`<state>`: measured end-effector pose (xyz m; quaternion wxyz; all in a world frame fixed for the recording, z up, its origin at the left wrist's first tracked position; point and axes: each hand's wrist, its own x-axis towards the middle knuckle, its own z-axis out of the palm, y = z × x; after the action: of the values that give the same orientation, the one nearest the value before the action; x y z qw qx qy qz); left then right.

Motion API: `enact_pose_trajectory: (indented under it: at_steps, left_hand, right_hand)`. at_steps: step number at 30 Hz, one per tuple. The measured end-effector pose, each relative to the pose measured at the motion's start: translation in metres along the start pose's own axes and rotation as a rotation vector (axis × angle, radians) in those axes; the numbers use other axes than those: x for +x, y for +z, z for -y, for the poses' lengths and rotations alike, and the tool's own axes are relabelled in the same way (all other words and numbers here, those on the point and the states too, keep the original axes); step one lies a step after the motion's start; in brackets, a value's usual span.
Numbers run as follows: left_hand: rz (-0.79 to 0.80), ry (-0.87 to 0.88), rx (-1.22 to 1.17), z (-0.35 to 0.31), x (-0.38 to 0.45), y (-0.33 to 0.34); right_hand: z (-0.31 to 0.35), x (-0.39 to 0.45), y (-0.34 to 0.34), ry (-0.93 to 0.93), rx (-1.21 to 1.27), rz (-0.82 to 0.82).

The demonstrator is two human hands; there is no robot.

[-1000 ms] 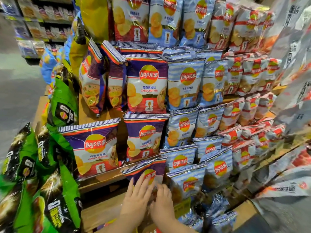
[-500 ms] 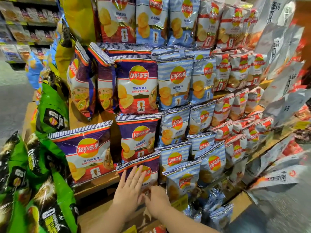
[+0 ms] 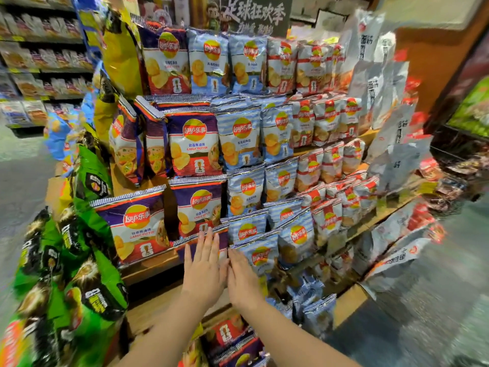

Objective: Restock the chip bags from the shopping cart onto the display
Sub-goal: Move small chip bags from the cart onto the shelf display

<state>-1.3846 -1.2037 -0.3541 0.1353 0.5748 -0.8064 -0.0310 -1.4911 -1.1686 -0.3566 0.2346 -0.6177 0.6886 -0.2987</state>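
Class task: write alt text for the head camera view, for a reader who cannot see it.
Two bare hands, the left hand and right hand, press flat-fingered side by side against a purple chip bag low on a stepped wooden display. Purple, blue and red-and-white bags fill the tiers above, and green bags hang at the left.

We reach both bare forearms forward from the near edge, converging toward the middle | left hand: palm away from us, fingers straight, slightly spread, pointing up and far | right hand: just beside it on the right, fingers straight and together | inner edges of our hands touching or nearly so
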Motion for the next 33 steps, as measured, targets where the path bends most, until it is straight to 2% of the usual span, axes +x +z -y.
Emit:
enact_pose_trajectory:
  at_steps: [3,5,7,11,15,20,23,25,28,33]
  left_hand:
    - [-0.025,-0.08,-0.138,-0.049,-0.029,-0.029]
    - [-0.003,-0.15,-0.171,-0.08,-0.049,-0.048]
    - [0.024,-0.134,-0.176,-0.113,-0.07,-0.06]
    - [0.051,0.031,-0.093,-0.167,-0.115,-0.073]
    - [0.106,0.09,-0.189,-0.231,-0.17,-0.088]
    - [0.146,0.241,-0.165,-0.301,-0.235,-0.082]
    - [0.128,0.314,-0.219,-0.341,-0.26,-0.081]
    - [0.125,0.379,-0.232,-0.371,-0.274,-0.082]
    - [0.177,0.468,-0.245,-0.416,-0.295,-0.079]
    - [0.253,0.595,-0.262,-0.487,-0.328,-0.068]
  right_hand:
    - [-0.003,-0.039,-0.031,0.07,0.131,0.011]
    - [-0.012,-0.064,-0.053,0.056,0.065,0.01]
    - [-0.025,-0.093,-0.083,0.046,-0.036,-0.019]
    - [-0.043,-0.156,-0.129,0.147,-0.107,-0.075]
    - [-0.067,-0.225,-0.169,0.17,-0.153,-0.153]
    - [-0.089,-0.315,-0.216,0.223,-0.102,-0.277]
    - [-0.098,-0.36,-0.243,0.199,-0.097,-0.381]
    - [-0.112,-0.384,-0.26,0.257,-0.156,-0.377]
    - [-0.139,-0.424,-0.279,0.319,-0.083,-0.512]
    - [-0.183,-0.486,-0.312,0.429,-0.103,-0.596]
